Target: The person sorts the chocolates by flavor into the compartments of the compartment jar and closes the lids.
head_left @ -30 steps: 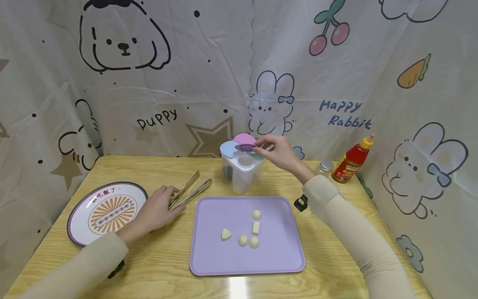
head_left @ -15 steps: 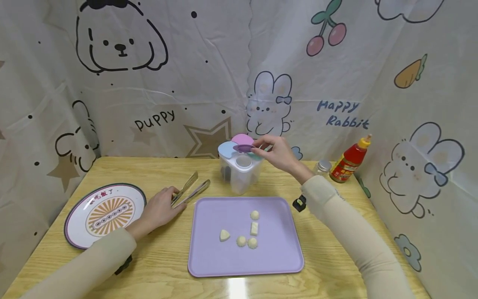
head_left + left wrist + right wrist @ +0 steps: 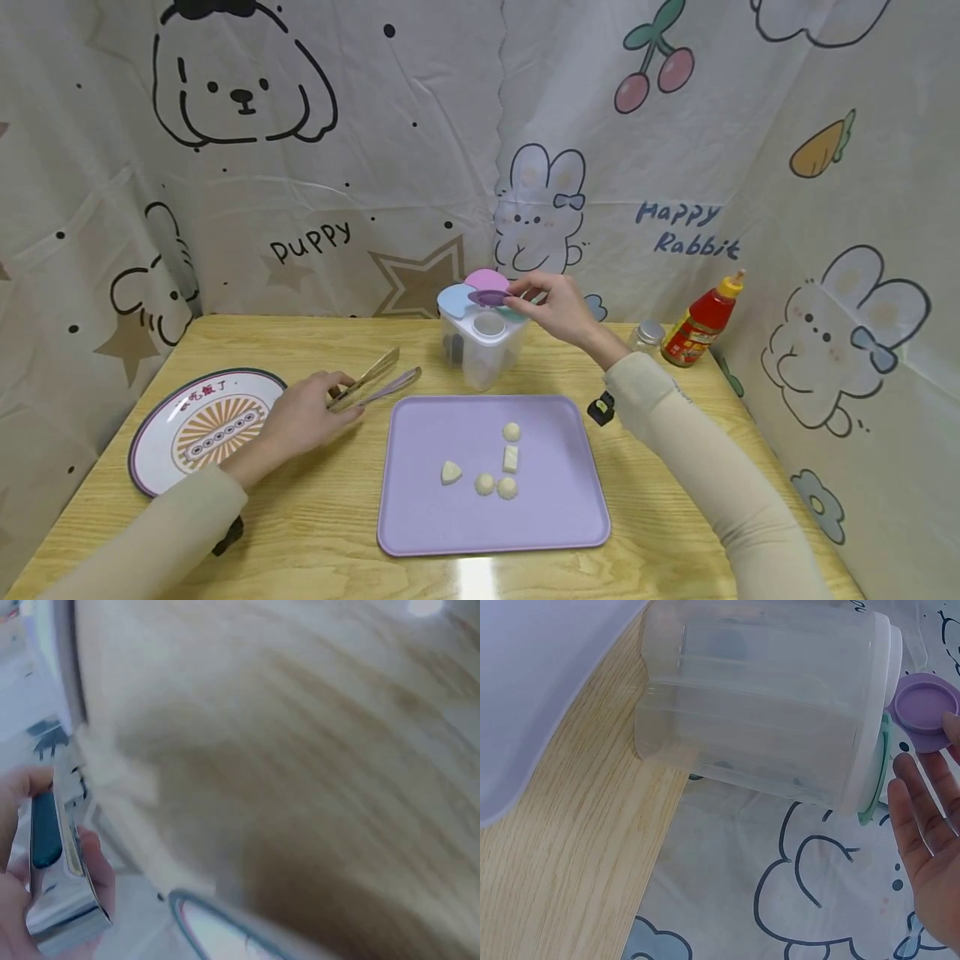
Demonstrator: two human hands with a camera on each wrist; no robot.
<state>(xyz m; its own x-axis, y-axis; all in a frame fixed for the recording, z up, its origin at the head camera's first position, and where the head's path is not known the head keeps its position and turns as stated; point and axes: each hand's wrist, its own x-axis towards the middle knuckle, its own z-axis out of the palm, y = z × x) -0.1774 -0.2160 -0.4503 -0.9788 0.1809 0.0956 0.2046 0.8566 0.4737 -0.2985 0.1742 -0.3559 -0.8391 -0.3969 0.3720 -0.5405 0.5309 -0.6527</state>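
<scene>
My left hand (image 3: pixel 311 412) grips metal tongs (image 3: pixel 375 385) above the table, between the plate and the tray. In the left wrist view, fingers and thumb lie around the metal end of the tongs (image 3: pixel 71 904), which has a dark green insert. My right hand (image 3: pixel 558 308) pinches a small purple flip lid (image 3: pixel 489 297), raised over the round opening of a clear multi-compartment container (image 3: pixel 487 350). The right wrist view shows thumb and forefinger on the purple lid (image 3: pixel 926 709), the other fingers spread beside a green lid (image 3: pixel 875 776).
A lilac tray (image 3: pixel 420 525) bears several pale pieces, rounded, wedge-shaped and rectangular. An oval patterned plate (image 3: pixel 150 450) sits at left. Behind my right forearm stand a small silver-capped jar (image 3: pixel 647 335) and a red sauce bottle (image 3: pixel 701 325). A printed curtain (image 3: pixel 420 150) encloses the table.
My left hand has shifted a little left with the tongs, closer over the plate. The right hand keeps its pinch on the purple lid. The head view has shifted slightly.
</scene>
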